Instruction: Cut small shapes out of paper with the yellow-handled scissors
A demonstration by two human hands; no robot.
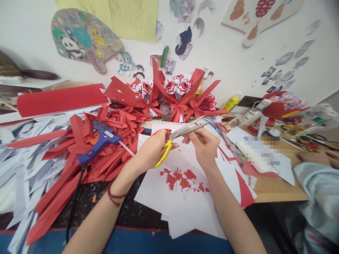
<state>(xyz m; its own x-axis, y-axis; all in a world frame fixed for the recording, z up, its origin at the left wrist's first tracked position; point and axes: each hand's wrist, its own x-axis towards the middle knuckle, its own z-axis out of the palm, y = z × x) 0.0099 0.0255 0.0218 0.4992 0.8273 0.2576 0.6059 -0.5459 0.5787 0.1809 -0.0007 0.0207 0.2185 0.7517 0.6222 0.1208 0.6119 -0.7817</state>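
Observation:
My left hand [150, 150] is closed round the yellow and red handles of a pair of scissors [167, 150]. The blades point up to the right, parted a little, and reach to the fingers of my right hand [204, 143]. That hand is pinched closed near the blades; what it holds, if anything, is too small to make out. Beneath both hands lie white paper sheets [156, 190], with red and white paper scraps [182, 180] scattered on them.
A blue glue gun [102, 141] rests on a heap of folded red strips [113, 123], beside folded white strips [29, 151]. Red paper bouquets [177, 88] stand at the back. Someone's sleeve [317, 190] shows at the right, near a wooden tabletop [278, 188].

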